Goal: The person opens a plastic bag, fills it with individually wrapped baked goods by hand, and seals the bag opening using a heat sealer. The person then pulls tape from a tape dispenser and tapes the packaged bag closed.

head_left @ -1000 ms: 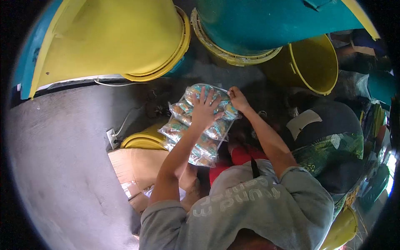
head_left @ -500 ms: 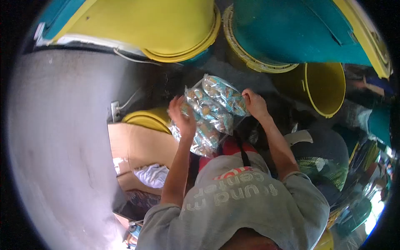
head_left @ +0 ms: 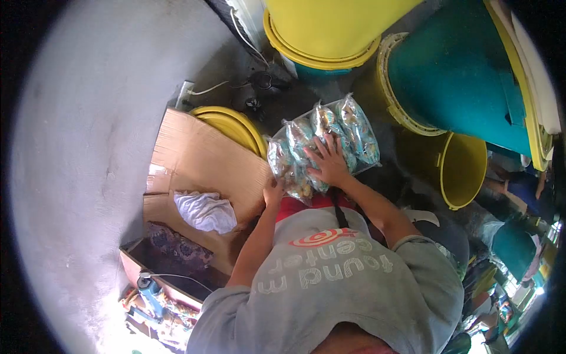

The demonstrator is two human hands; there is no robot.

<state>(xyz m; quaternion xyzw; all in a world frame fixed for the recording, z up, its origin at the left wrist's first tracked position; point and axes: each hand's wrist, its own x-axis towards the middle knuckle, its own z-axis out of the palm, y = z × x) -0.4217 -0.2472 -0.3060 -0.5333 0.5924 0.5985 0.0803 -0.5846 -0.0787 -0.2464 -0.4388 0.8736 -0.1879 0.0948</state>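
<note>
On my lap lies a large clear plastic bag holding several smaller clear packs of brownish pieces with teal markings; what the pieces are I cannot make out. My right hand rests flat on top of the packs, fingers spread apart. At the near left corner of the large bag is my left hand, its fingers curled against the plastic and partly hidden.
To my left stands an open cardboard box with a white cloth on it. A yellow lid is behind it. Ahead are a yellow bucket, a teal barrel and an open yellow bucket.
My right hand has moved from the far right edge onto the packs and spread out. My left hand has come down to the near left corner. The packs now lie more evenly in rows.
</note>
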